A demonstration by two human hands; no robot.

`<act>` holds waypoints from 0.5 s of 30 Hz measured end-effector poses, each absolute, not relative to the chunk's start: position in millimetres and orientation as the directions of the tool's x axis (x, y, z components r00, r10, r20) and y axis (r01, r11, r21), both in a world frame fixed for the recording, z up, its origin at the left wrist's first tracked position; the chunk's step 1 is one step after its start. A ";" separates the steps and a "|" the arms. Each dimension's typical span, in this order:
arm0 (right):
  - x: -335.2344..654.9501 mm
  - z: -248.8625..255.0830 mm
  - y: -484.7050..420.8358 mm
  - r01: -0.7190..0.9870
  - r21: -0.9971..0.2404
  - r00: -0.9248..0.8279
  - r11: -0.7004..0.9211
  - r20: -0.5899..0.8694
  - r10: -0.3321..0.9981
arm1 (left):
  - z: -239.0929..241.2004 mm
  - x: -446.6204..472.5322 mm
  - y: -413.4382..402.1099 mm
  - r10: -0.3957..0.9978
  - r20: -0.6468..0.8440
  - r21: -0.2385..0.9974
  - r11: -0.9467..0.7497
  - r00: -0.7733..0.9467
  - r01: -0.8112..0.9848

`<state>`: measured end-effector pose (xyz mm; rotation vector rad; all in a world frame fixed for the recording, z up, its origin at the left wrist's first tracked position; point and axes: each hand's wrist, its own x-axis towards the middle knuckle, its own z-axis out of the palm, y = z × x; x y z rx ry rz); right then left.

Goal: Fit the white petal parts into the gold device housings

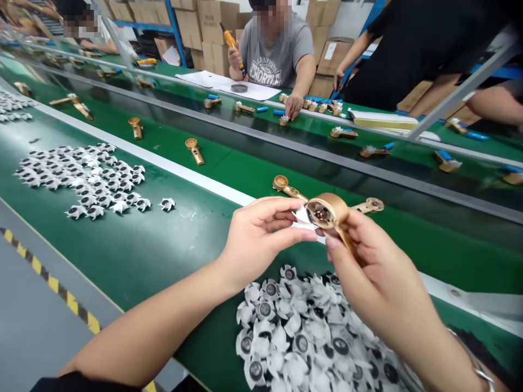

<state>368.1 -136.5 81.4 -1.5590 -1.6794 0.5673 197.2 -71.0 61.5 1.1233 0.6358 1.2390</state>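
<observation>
My right hand [368, 256] grips a gold handheld fan body [333, 209] by its handle, the round head facing left with its inside showing. Between the thumb and fingers of my left hand [261, 234] is a white fan blade [303, 215], held right against the opening of that head. Whether the blade is seated on anything inside cannot be made out. Below my hands lies a heap of white fan blades [300, 343] with dark round centres. Just behind the held piece, two more gold fan bodies lie on the green surface, one fan body [286, 186] to the left.
More white blades [81, 174] are spread at the left. Gold fan bodies [194, 151] lie along the green belt [237, 163]. Beyond a metal rail, a co-worker [278, 54] holds an orange electric screwdriver [231, 41] and touches a part; other people stand nearby. Cardboard boxes fill the back.
</observation>
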 end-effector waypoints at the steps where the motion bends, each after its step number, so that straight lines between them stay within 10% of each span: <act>1: 367.5 82.1 -138.2 0.652 -0.738 0.026 0.172 0.249 0.968 | 60.6 197.0 -71.2 0.943 0.212 0.919 -0.103 0.257 -0.381; 15: 353.8 82.8 -148.1 0.759 -0.615 -0.028 0.212 0.295 0.955 | 46.5 190.1 -57.7 0.557 0.806 0.556 -0.828 0.198 0.067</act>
